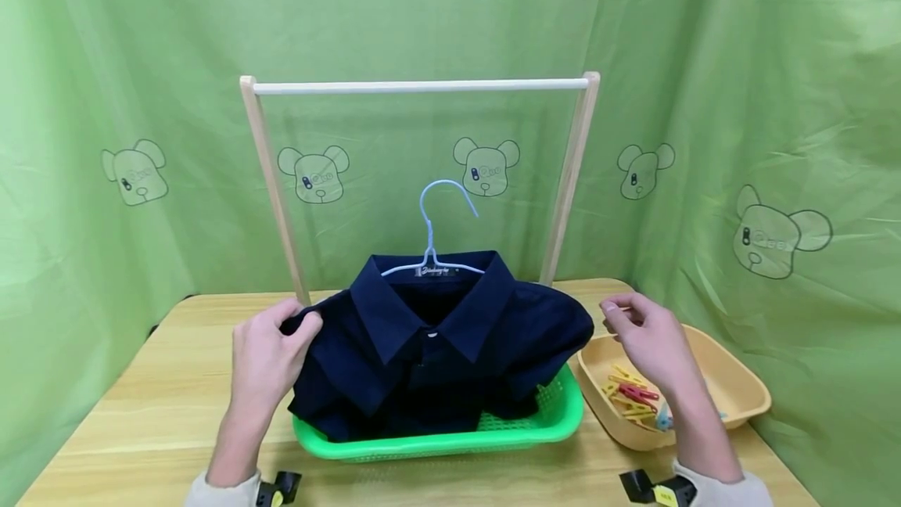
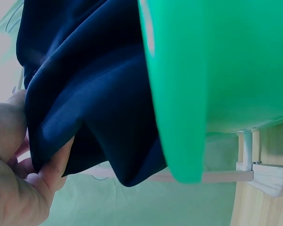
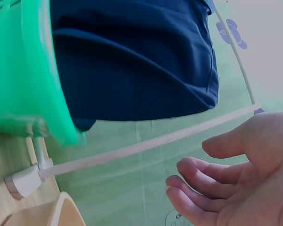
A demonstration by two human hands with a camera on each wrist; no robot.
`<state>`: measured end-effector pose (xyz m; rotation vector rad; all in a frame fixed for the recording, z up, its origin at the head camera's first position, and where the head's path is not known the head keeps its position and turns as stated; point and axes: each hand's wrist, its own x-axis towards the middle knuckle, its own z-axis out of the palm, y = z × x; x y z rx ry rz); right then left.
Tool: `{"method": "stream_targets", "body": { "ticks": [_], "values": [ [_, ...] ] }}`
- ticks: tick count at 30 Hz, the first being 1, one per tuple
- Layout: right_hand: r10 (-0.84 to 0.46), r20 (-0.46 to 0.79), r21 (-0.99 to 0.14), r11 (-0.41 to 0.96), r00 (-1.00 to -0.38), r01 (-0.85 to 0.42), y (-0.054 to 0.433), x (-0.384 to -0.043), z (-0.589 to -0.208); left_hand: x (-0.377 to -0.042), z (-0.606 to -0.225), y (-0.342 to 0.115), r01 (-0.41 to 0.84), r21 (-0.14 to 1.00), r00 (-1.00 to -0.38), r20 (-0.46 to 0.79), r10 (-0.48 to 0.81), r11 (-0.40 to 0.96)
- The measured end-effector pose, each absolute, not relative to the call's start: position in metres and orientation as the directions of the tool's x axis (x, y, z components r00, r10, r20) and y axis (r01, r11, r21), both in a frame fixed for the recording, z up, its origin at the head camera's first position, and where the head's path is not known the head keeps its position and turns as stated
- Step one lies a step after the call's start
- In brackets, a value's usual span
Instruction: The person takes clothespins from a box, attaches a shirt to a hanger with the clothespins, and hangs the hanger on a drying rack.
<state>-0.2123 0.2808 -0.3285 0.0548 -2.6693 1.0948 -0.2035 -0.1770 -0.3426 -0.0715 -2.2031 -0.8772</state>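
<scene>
Green curtain (image 1: 176, 37) enclosed wooden table (image 1: 162, 390). Dark shirt (image 1: 510, 335), 1 hanger (image 1: 430, 235) in collar, lay over green basket (image 1: 450, 444), short of back edge. Left hand (image 1: 269, 350) pinched shirt; right hand (image 1: 653, 343) released, above right-edge tub (image 1: 735, 370).

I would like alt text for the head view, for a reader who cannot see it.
A left hand pinches a dark shirt, a hanger in its collar, partly in a green basket. The empty right hand hovers near a tub of clothespins; a rack stands behind.

Both pale sleeves (image 1: 732, 491) sit beside black wrist-worn devices (image 1: 637, 485) with yellow labels (image 1: 665, 496).
</scene>
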Motion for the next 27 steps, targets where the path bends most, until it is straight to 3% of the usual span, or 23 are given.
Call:
{"method": "stream_targets", "body": {
  "ticks": [9, 18, 27],
  "values": [
    [0.046, 0.139, -0.571, 0.820, -0.989, -0.042, 0.296, -0.217, -0.333, -0.203, -0.342, -0.177, 0.297, 0.568, -0.722, 0.659, -0.209, 0.767],
    [0.164, 0.167, -0.558, 0.829, -0.972, 0.044, 0.312, -0.228, -0.350, -0.204, -0.343, -0.176, 0.299, 0.563, -0.720, 0.663, -0.206, 0.770],
    [0.169, 0.064, -0.528, 0.842, -0.983, 0.111, 0.323, -0.238, -0.362, -0.204, -0.343, -0.177, 0.308, 0.552, -0.714, 0.673, -0.196, 0.774]
  ]
}}
